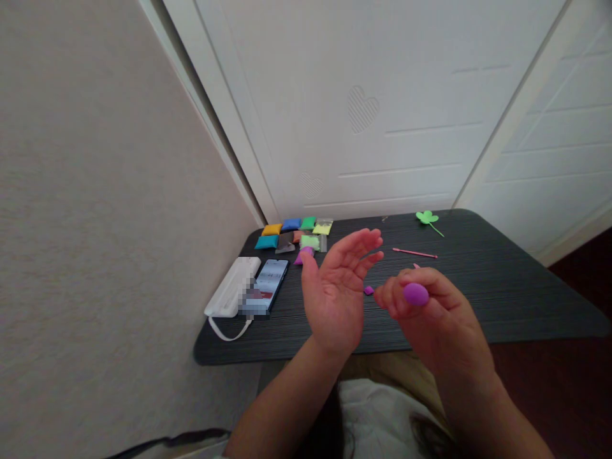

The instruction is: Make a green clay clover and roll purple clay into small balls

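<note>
My right hand [437, 312] is closed on a smooth oval lump of purple modelling clay [415, 294], held between thumb and fingers above the table. Beside it my left hand [337, 296] is raised with the palm showing and the fingers stretched out, holding nothing. On the table between the hands lies a small purple clay piece [368, 291]. Just beyond my left thumb is a purple clay packet [305, 255], partly covered by that thumb. A pink stick tool [415, 253] lies past my right hand, and another pink tip pokes out behind the knuckles.
Several coloured clay packets [291, 224] are grouped at the back left of the dark table [296, 331]. A phone [272, 284] lies beside a white power bank [234, 287] with a cable. At the back right is a green clover shape [427, 218]. White panels stand behind.
</note>
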`<state>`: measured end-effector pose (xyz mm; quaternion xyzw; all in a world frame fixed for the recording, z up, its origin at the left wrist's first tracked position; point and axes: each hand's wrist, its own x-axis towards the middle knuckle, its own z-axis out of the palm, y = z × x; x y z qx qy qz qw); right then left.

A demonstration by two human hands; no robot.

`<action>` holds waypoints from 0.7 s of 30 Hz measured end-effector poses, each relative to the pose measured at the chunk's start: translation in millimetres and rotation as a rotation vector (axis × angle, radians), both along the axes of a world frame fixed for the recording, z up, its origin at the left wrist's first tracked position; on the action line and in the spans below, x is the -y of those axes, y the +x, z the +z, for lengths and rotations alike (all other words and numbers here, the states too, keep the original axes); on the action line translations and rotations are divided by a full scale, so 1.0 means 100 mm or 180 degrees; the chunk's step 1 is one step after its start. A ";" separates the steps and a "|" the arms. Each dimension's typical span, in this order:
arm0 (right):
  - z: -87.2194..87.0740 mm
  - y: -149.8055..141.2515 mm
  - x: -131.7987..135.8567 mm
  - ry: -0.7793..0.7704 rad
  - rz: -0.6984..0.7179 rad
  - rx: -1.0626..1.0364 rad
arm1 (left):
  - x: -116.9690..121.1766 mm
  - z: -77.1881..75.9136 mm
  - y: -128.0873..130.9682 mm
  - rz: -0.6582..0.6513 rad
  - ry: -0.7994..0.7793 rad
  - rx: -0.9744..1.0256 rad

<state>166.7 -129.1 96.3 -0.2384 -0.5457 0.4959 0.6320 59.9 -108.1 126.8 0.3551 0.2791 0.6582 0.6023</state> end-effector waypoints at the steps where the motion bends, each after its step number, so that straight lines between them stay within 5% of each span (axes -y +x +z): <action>1: 0.00 0.00 0.00 -0.0077 0.0111 -0.0069 | -0.01 -0.01 0.00 0.0009 0.0041 -0.0016; 6: -0.01 -0.01 -0.02 -0.0248 0.0234 -0.0017 | -0.15 -0.15 -0.06 0.0198 0.0241 -0.0266; 11: -0.15 0.07 -0.42 -0.0254 -0.0013 0.0407 | -0.67 -0.56 -0.35 0.0848 0.0602 -0.1248; 17: -0.68 0.27 -1.34 -0.0190 -0.0428 0.2555 | -1.11 -1.07 -0.72 0.1666 0.0474 -0.2536; 21: -0.98 0.33 -1.54 0.0031 -0.0635 0.3652 | -1.09 -1.23 -0.76 0.1693 0.0449 -0.2830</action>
